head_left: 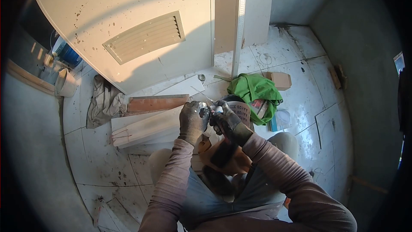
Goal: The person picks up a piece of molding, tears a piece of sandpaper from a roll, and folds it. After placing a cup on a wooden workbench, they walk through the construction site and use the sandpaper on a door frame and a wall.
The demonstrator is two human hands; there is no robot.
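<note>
Pinching a small pale object (216, 110) between both gloved hands, left hand (192, 120) and right hand (227, 122) fingers closed; best steadied over knees.

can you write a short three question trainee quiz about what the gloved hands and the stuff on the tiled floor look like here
1. True or false: both hands wear dark work gloves.
2. What lies just right of the hands? A) bright green crumpled cloth B) blue bucket C) red ladder
3. Fill in: the white door panel has a slatted ____ set in it.

Key:
1. True: the left hand and right hand are gloved, meeting on a small item too small to identify.
2. A, the bright green crumpled cloth.
3. Vent: the white door panel holds a slatted vent.
</note>
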